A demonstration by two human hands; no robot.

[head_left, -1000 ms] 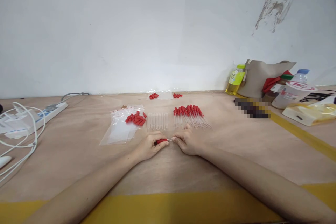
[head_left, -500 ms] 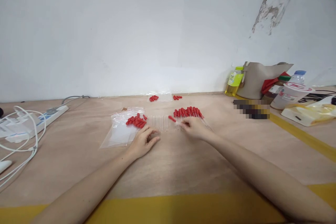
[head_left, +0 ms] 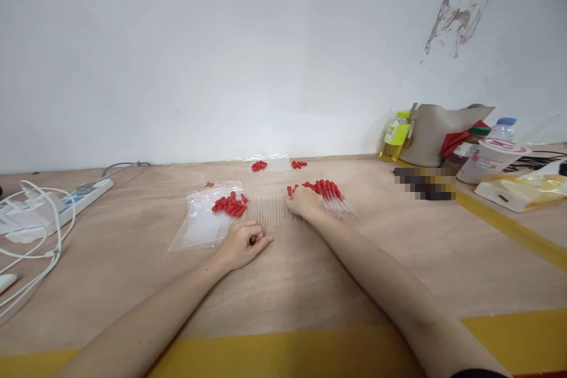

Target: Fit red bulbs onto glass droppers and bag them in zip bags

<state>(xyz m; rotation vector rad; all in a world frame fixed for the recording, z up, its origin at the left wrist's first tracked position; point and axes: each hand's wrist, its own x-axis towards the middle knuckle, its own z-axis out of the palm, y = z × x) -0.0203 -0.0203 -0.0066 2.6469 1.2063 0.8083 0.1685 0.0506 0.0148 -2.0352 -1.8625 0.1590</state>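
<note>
My right hand [head_left: 305, 202] is closed at the left end of a row of glass droppers with red rubber bulbs [head_left: 328, 189]. Its fingertips are on a dropper whose red bulb [head_left: 289, 191] sticks out beyond them; the hand hides part of the row. My left hand [head_left: 247, 243] rests on the table with its fingers curled in and the thumb lying forward; nothing shows in it. Beyond it lie bare glass tubes [head_left: 266, 208] side by side. A pile of loose red bulbs [head_left: 229, 205] sits on a clear plastic bag [head_left: 195, 230].
Two small groups of red bulbs [head_left: 259, 166] lie near the wall by another clear bag [head_left: 279, 163]. A power strip [head_left: 84, 204] with white cables [head_left: 59, 230] is at left. At right stand a yellow drink bottle [head_left: 395, 137], a grey bag [head_left: 427, 136] and a plastic cup [head_left: 491, 160].
My right hand has moved left and slightly away from me, over the row's left end. The tilted dropper there now lies more upright in line. My left fingers have curled in more.
</note>
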